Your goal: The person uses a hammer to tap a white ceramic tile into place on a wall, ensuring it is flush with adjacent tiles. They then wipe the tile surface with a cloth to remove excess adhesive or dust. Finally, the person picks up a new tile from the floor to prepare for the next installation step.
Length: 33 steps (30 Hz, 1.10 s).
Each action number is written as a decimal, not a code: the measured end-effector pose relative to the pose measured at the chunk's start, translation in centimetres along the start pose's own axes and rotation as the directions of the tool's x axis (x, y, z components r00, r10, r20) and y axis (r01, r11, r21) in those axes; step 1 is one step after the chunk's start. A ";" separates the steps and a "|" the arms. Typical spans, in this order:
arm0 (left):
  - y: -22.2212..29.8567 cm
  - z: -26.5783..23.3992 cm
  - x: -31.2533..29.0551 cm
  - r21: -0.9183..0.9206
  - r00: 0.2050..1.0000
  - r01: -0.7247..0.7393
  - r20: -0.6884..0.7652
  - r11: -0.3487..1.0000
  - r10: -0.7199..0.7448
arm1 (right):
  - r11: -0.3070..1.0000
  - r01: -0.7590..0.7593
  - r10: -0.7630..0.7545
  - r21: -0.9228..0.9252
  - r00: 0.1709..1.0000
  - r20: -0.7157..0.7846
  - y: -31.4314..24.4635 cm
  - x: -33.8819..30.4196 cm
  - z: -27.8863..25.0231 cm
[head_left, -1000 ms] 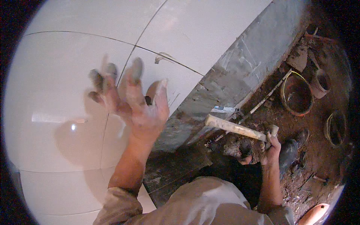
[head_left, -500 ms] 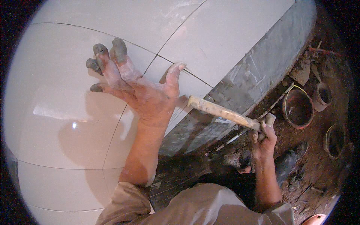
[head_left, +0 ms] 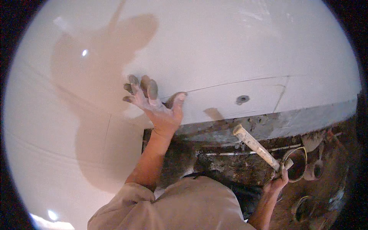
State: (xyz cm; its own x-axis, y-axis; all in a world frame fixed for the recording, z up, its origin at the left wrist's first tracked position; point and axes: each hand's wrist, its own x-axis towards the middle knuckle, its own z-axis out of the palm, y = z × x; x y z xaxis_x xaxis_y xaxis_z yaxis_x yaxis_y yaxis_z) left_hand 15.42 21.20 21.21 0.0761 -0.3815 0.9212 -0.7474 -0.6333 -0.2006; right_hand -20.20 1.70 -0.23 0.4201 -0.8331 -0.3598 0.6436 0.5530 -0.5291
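A hammer-like tool [head_left: 257, 147] is gripped near its right end by the right hand [head_left: 278, 181], seemingly leaving its length free, while the left hand [head_left: 163, 114] is spread wide by pale tiles [head_left: 214, 50].

Head-worn fisheye view faces down at close range, covering the wearer's torso [head_left: 191, 203], left hand [head_left: 159, 111], right hand [head_left: 279, 177] and pale tiles [head_left: 214, 46].

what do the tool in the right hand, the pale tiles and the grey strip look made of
Tool: likely worn wood, dull, judging by its blotchy tan colour; plastic is possible.
Tiles: probably glazed ceramic or porcelain, glossy, since light glints off them.
Grey strip: perhaps cement, matte, given its streaked surface.
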 end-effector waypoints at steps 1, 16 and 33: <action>-1.8 -1.2 -1.6 -0.007 0.994 0.112 0.019 0.994 -0.112 | 0.999 -0.013 0.014 -0.045 1.000 0.024 -0.4 -0.6 0.6; -8.0 -1.6 -4.8 0.061 0.969 0.154 0.185 0.986 -0.163 | 0.954 -0.026 0.039 -0.299 0.998 0.039 -4.9 -1.1 10.2; 28.0 5.1 -9.2 -0.713 0.497 0.572 0.695 0.406 0.520 | 0.494 -0.175 -0.761 -0.852 0.387 -0.521 -14.6 -22.1 -25.2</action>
State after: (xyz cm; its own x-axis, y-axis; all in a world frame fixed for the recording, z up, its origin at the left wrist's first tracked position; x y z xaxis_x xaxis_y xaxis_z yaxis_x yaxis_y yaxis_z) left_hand -2.81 3.52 5.38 0.1074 -0.9867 0.1220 -0.7305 0.0049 0.6828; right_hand -55.02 12.30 -3.86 -0.6607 -0.7381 -0.1367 -0.3005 0.4269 -0.8529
